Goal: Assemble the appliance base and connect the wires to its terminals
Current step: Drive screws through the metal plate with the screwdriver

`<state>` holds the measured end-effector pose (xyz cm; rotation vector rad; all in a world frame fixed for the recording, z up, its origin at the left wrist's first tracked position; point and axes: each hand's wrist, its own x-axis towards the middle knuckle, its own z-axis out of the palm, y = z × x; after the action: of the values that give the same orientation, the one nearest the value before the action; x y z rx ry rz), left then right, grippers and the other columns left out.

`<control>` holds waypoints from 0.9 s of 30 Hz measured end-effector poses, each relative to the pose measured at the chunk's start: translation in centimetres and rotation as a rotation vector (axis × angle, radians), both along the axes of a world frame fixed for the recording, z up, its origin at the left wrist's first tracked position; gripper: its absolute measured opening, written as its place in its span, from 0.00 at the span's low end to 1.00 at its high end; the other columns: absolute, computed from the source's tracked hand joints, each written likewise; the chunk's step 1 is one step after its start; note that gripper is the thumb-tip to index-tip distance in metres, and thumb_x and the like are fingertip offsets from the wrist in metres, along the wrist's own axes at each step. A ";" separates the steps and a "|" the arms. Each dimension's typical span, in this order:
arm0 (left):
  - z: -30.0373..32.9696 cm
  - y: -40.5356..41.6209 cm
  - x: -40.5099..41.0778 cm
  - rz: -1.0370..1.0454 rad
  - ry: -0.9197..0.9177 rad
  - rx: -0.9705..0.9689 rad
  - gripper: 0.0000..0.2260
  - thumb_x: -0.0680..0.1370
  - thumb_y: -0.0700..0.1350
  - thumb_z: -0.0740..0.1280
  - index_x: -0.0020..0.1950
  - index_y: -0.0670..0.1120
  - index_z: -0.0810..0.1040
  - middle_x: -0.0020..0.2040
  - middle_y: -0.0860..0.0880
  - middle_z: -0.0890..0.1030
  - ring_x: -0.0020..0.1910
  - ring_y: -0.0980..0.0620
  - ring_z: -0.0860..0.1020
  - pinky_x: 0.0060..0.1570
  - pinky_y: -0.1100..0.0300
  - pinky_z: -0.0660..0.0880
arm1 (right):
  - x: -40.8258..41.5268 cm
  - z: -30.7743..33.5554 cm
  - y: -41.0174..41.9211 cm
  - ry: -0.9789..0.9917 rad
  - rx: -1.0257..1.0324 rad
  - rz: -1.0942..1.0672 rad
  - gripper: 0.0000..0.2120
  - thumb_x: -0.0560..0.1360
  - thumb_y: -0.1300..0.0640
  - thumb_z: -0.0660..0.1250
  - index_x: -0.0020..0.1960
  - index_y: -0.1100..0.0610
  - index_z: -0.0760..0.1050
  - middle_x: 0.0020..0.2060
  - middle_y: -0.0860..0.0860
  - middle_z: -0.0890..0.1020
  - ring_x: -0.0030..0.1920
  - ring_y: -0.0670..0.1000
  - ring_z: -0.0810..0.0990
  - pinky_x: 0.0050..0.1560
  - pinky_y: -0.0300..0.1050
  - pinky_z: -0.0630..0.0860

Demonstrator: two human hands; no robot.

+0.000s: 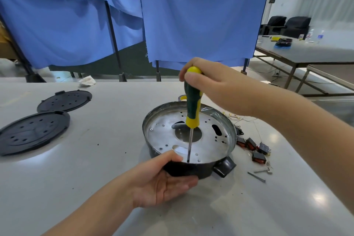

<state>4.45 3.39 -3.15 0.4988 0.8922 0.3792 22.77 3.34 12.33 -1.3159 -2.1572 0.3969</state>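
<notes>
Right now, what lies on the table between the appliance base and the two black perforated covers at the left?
In the head view, only bare table lies between the appliance base and the black perforated covers.

The white table [95,188] carries the round appliance base [189,140] near its middle. Left of the base lie two black perforated discs [32,132]. Right of the base lie small black switches [252,147], thin wires [243,119] and some screws [256,176]
</notes>
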 end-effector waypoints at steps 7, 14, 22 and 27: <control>0.6 0.2 -0.1 -0.069 0.150 0.048 0.28 0.62 0.51 0.77 0.57 0.37 0.80 0.50 0.37 0.84 0.44 0.45 0.86 0.30 0.58 0.81 | 0.3 -0.4 1.0 0.256 -0.116 0.085 0.07 0.81 0.55 0.57 0.56 0.54 0.73 0.47 0.53 0.82 0.48 0.49 0.83 0.46 0.38 0.81; 1.4 0.1 -0.6 -0.151 0.319 0.159 0.27 0.61 0.58 0.75 0.47 0.37 0.83 0.41 0.41 0.85 0.33 0.51 0.85 0.26 0.62 0.78 | 0.0 -1.7 1.0 0.240 -0.030 0.111 0.05 0.80 0.54 0.60 0.53 0.53 0.74 0.44 0.55 0.82 0.45 0.49 0.83 0.46 0.42 0.82; 3.2 0.9 -3.1 -0.336 0.700 0.785 0.20 0.72 0.61 0.71 0.36 0.44 0.82 0.34 0.43 0.85 0.31 0.49 0.83 0.29 0.64 0.76 | -0.7 -2.2 0.3 -0.116 0.424 -0.147 0.24 0.71 0.32 0.60 0.39 0.53 0.68 0.23 0.48 0.68 0.25 0.48 0.67 0.26 0.42 0.66; 4.3 1.7 -1.1 -0.072 0.853 1.342 0.16 0.63 0.63 0.77 0.37 0.52 0.82 0.33 0.57 0.82 0.32 0.63 0.78 0.32 0.71 0.72 | -1.3 -2.3 0.0 -0.383 0.571 -0.496 0.32 0.69 0.24 0.48 0.31 0.55 0.58 0.21 0.48 0.62 0.23 0.47 0.60 0.26 0.41 0.54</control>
<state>3.31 5.12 1.15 2.0285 1.3499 0.6993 21.43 3.30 10.07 -1.5818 -1.9055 -0.6670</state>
